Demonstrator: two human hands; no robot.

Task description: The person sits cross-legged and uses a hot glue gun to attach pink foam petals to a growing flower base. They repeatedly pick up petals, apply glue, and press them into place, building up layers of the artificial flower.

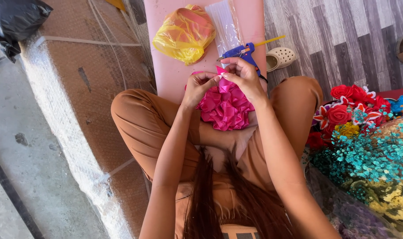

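Ribbon flower (225, 108), pink, on lap. Left hand (197, 88) and right hand (243, 75): each grip pinching its top petal. Glue gun (241, 52) on surface (170, 71) just beyond.

Two hands, the left hand (198, 88) and the right hand (243, 76), show at the frame's centre. Between them sits one bright pink folded-ribbon flower (225, 108). On the pale pink worktop (166, 66) at top centre: one crumpled yellow plastic bag (184, 33), one clear packet of glue sticks (225, 24), one blue glue gun (241, 51). One cream clog shoe (279, 57) lies right of it. One black plastic bag (15, 20) sits upper left.
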